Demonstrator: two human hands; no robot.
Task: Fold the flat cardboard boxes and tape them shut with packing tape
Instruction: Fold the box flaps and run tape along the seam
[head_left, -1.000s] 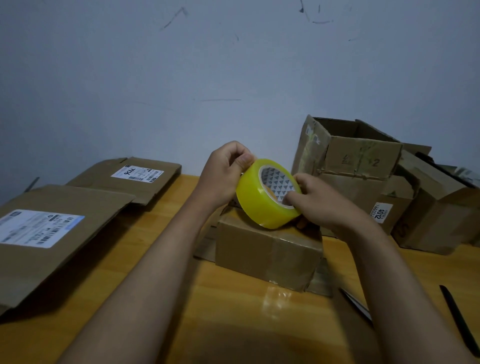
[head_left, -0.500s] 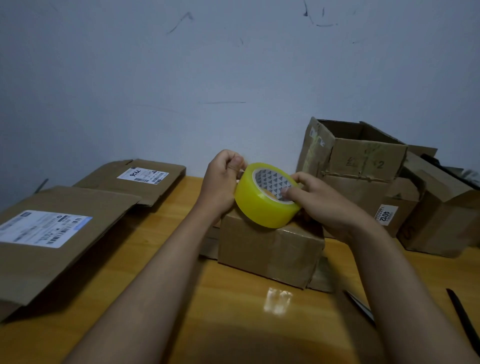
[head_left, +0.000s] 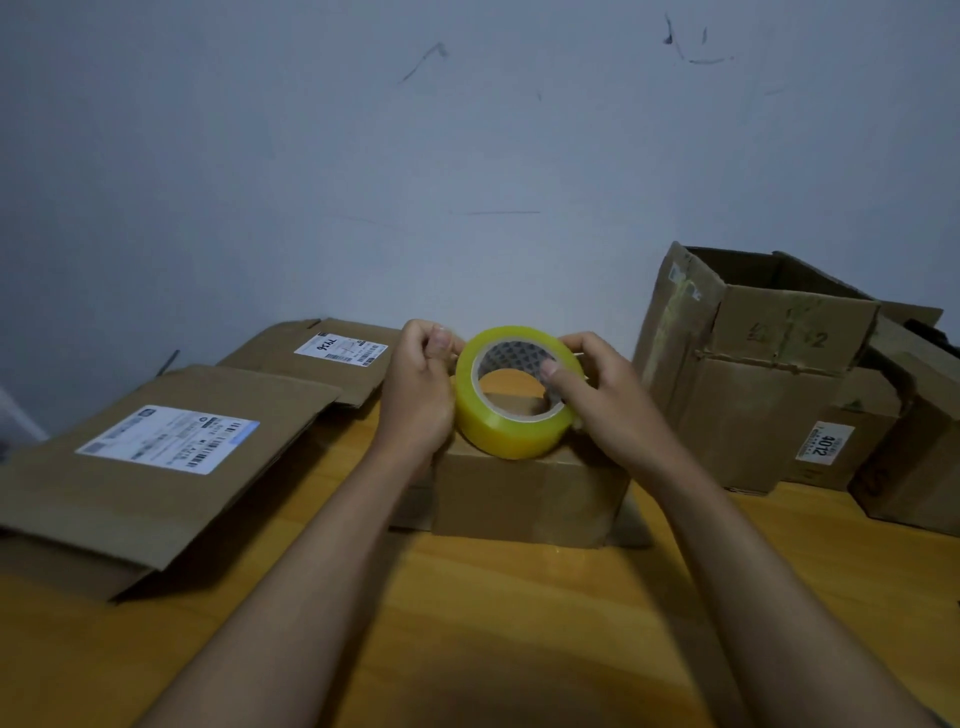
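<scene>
Box (head_left: 524, 499) top hidden under tape roll (head_left: 511, 434) and hands. Label (head_left: 169, 439) print too small to read. Right box (head_left: 919, 457) cut by edge.

A tape roll (head_left: 514, 415) held above a small box (head_left: 530, 499) mid-table (head_left: 493, 623); flat boxes (head_left: 171, 467) lie left, open boxes (head_left: 769, 374) stand far right.
</scene>
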